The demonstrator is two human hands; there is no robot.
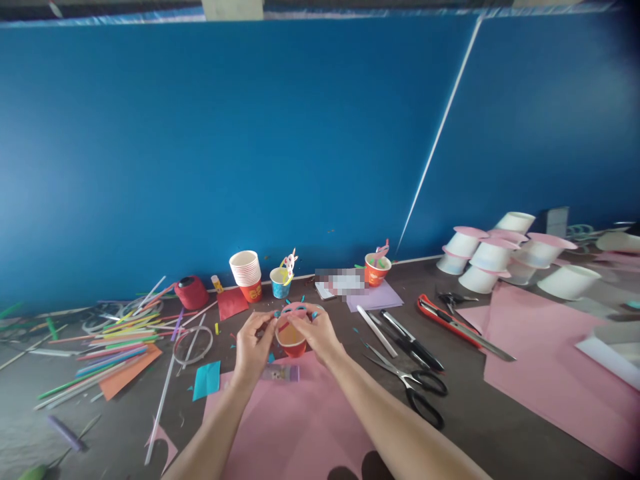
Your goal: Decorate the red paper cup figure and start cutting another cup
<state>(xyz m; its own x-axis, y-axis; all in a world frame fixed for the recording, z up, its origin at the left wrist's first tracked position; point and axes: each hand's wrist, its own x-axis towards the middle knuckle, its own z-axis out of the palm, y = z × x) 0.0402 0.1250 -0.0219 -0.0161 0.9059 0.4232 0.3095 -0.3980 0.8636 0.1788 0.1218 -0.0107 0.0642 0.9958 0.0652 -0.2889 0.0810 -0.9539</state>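
Note:
Both my hands hold a small red paper cup over a pink paper sheet on the dark table. My left hand grips its left side. From the right, my right hand pinches a pink paper cut-out with blue bits at the cup's rim. A small pink sticker strip lies just in front of the cup.
Coloured straws litter the left. A stack of cups, a blue cup and an orange cup stand behind. Scissors, pens, a red utility knife and white cups with pink lids lie right.

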